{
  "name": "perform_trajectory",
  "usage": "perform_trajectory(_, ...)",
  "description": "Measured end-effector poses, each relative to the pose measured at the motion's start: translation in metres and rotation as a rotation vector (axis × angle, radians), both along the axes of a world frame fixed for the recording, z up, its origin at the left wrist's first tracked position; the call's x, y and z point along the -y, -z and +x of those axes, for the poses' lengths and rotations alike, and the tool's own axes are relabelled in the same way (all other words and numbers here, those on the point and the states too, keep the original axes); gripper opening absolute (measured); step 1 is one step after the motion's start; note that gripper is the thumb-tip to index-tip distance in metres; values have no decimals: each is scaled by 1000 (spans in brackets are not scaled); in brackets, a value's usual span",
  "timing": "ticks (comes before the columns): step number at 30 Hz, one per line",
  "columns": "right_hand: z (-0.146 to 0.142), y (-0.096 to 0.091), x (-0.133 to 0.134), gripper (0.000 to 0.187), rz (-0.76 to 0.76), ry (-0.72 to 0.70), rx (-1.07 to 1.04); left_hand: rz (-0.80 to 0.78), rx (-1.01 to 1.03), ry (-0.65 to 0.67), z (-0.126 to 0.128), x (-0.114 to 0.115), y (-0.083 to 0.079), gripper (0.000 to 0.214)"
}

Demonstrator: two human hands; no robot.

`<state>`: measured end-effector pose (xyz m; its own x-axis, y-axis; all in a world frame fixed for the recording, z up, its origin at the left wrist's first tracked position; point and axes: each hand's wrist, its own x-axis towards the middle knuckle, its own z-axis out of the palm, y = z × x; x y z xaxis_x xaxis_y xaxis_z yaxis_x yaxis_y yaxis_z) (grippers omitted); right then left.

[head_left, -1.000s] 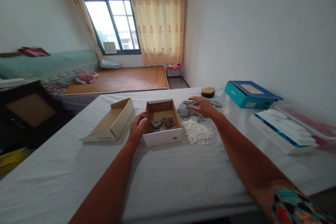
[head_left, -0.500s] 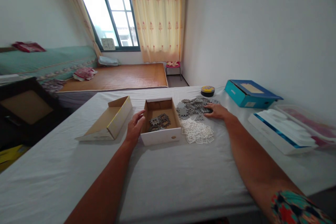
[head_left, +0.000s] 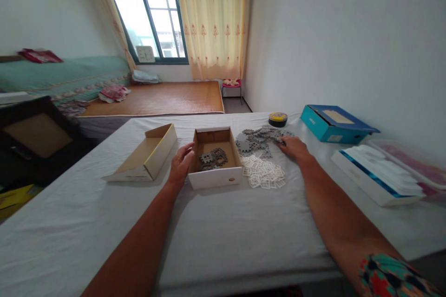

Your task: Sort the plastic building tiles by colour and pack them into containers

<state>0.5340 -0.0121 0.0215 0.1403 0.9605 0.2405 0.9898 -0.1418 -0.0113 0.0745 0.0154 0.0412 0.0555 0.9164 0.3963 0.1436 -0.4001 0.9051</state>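
Note:
My left hand point(head_left: 181, 163) rests at the left wall of a white-sided cardboard box point(head_left: 215, 178), its fingers curled against the rim. Inside the box lie several grey toothed plastic pieces point(head_left: 213, 158). To the right of the box, my right hand point(head_left: 294, 147) is at the right end of a pile of flat grey toothed pieces point(head_left: 256, 141). Its thumb and fingers are pinched together on a small grey piece, mostly hidden by the fingers. Nearer to me lies a heap of white lattice-like plastic pieces point(head_left: 264, 172).
A shallow cardboard lid point(head_left: 137, 163) lies left of the box. Behind the grey pile stands a round black-and-yellow tin point(head_left: 278, 119). Along the wall are a blue box point(head_left: 334, 124), a white box point(head_left: 378, 177) and a clear plastic container point(head_left: 411, 160). A white cloth point(head_left: 244, 236) covers the table.
My right hand has drawn slightly right and its fingers have closed at the edge of the grey pile. The left hand stays at the box. The view has shifted a little.

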Motion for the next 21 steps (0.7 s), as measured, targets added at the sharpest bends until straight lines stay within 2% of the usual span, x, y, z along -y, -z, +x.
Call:
perform_trajectory(4, 6, 3, -2, 41, 111, 124, -127, -15, 12, 6, 0, -1, 1, 49)
perform_trajectory(6, 5, -4, -4, 42, 206, 169, -227, -18, 15, 6, 0, -1, 1, 48)
perform_trajectory(8, -6, -17, -6, 42, 328, 149, -353, -15, 12, 4, 0, -2, 2, 48)
perform_trajectory(10, -31, -36, -7, 43, 432, 34, -514, -14, 8, 6, 0, -3, 3, 48)
perform_trajectory(13, -96, -63, -3, 42, 457, -312, -719, -9, 4, 14, 0, -3, 4, 47)
perform_trajectory(15, -144, -74, 1, 38, 394, -547, -745, 0, 3, 17, 0, -3, 4, 46)
perform_trajectory(17, -183, -80, 3, 41, 304, -737, -685, 10, 0, 18, 0, -3, 5, 45)
perform_trajectory(19, -206, -81, 1, 59, 207, -835, -613, 18, -3, 14, -1, -3, 5, 43)
perform_trajectory(21, -210, -81, -5, 76, 116, -868, -622, 25, -4, 9, -1, -5, 6, 43)
